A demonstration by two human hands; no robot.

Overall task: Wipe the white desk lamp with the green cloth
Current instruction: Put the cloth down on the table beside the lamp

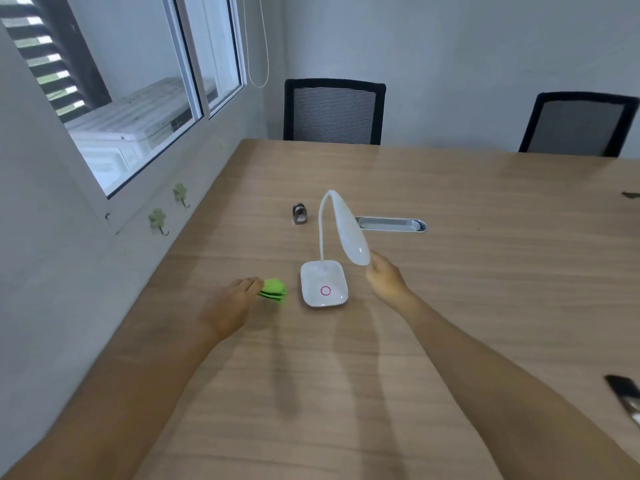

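The white desk lamp [323, 285] stands upright on the wooden table [450, 209], with a square base bearing a pink ring and a bent neck whose long head droops toward me. A folded green cloth [273, 289] lies just left of the base. My left hand [230, 304] has its fingertips closed on the cloth's near edge. My right hand [386, 278] is right of the lamp, its fingers pinching the lower tip of the lamp head.
A small metal clip-like object [299, 213] stands behind the lamp, and a metal cable slot [391, 224] is set into the table. Two black chairs [334, 112] stand at the far edge. A dark phone [625, 398] lies at the right edge. Wall and window run along the left.
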